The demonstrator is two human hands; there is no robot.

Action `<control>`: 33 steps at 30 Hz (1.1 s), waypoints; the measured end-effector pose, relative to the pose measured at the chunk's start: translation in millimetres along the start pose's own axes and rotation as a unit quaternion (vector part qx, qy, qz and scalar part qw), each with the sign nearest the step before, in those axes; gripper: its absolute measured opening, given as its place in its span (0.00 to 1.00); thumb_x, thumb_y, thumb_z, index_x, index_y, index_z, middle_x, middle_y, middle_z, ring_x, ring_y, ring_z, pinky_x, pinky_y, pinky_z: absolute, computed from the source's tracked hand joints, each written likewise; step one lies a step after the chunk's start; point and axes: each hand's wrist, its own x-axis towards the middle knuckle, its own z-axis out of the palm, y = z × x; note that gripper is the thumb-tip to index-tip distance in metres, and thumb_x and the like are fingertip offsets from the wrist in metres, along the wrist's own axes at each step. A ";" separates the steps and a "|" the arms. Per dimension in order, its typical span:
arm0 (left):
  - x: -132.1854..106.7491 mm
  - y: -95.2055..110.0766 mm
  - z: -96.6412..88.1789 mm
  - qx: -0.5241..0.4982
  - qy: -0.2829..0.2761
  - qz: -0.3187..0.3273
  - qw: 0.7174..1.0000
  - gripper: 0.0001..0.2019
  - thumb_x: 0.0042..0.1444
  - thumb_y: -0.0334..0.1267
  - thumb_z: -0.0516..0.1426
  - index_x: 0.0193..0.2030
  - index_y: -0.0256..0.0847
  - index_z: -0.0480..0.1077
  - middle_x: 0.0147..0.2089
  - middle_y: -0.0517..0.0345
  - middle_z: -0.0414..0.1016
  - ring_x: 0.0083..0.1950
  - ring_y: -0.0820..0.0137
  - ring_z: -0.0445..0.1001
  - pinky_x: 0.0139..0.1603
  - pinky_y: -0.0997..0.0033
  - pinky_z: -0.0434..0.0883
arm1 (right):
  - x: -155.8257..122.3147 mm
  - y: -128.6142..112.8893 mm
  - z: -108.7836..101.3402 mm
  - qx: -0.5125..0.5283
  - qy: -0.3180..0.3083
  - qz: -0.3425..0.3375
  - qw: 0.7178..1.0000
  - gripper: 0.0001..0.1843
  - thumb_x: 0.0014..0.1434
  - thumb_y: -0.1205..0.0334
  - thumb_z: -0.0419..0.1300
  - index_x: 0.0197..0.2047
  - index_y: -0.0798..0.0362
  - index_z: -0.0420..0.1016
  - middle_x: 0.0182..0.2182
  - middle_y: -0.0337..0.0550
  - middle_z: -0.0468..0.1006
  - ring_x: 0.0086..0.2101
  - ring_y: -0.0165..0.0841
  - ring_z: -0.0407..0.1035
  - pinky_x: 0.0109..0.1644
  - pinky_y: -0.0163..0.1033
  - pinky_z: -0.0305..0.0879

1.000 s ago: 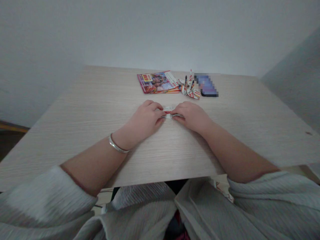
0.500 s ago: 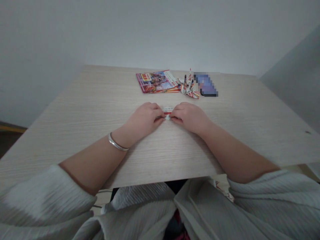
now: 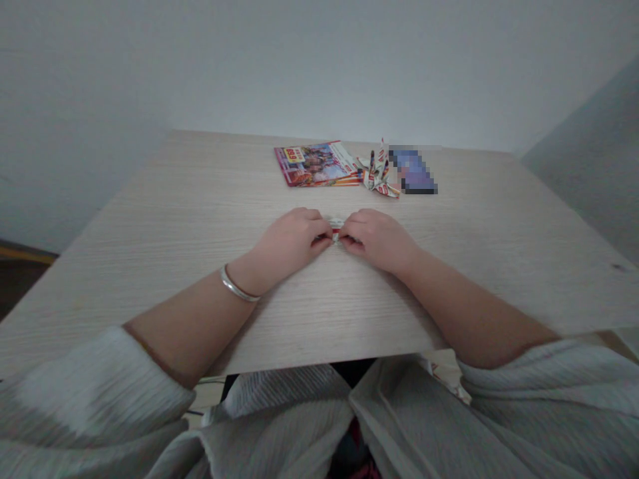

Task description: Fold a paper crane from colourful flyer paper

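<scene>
A small folded piece of printed paper [image 3: 336, 226], white with red marks, lies on the light wooden table [image 3: 200, 199] near its middle. My left hand [image 3: 289, 243] pinches its left end with curled fingers; a silver bangle sits on that wrist. My right hand [image 3: 379, 238] pinches the right end in the same way. The two hands almost meet, so most of the paper is hidden under the fingertips.
At the far side of the table lie a colourful printed leaflet [image 3: 315, 163], a folded paper crane [image 3: 377, 174] of the same print, and a blurred dark flat object [image 3: 412, 171]. A pale wall stands behind; the near table edge runs above my lap.
My hands have drawn closer together over the paper, so less of it shows between the fingers now. The things at the far side have not moved.
</scene>
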 end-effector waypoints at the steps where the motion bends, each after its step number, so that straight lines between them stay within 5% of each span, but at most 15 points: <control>1: -0.1 -0.2 -0.3 0.001 -0.003 0.000 1.000 0.11 0.67 0.37 0.56 0.42 0.34 0.80 0.41 0.46 0.80 0.45 0.58 0.77 0.52 0.57 0.73 | 0.2 0.2 0.7 0.011 0.005 -0.003 1.000 0.13 0.68 0.66 0.57 0.41 0.58 0.83 0.40 0.54 0.83 0.43 0.41 0.73 0.51 0.44 0.65; 16: -1.2 5.1 -3.2 -0.012 -0.009 -0.021 1.000 0.12 0.65 0.37 0.54 0.40 0.36 0.78 0.41 0.48 0.79 0.45 0.58 0.77 0.49 0.58 0.74 | -0.2 -2.2 2.7 0.111 0.043 0.026 0.993 0.06 0.60 0.69 0.60 0.37 0.56 0.79 0.36 0.49 0.80 0.40 0.38 0.72 0.48 0.42 0.65; 21: -2.9 6.0 -4.8 -0.021 -0.021 -0.028 0.999 0.12 0.65 0.40 0.55 0.39 0.38 0.79 0.40 0.50 0.80 0.44 0.60 0.77 0.46 0.61 0.73 | -2.6 -3.6 1.9 0.111 0.021 0.015 0.993 0.07 0.61 0.66 0.60 0.37 0.55 0.81 0.37 0.49 0.80 0.42 0.38 0.72 0.51 0.42 0.65; 33: -2.7 3.7 -5.5 -0.078 -0.046 -0.056 0.994 0.12 0.65 0.39 0.55 0.38 0.38 0.78 0.39 0.50 0.79 0.40 0.63 0.75 0.45 0.63 0.71 | -0.7 -2.8 -3.2 0.186 -0.037 0.115 0.975 0.06 0.61 0.67 0.63 0.38 0.55 0.83 0.32 0.41 0.77 0.32 0.30 0.67 0.39 0.36 0.59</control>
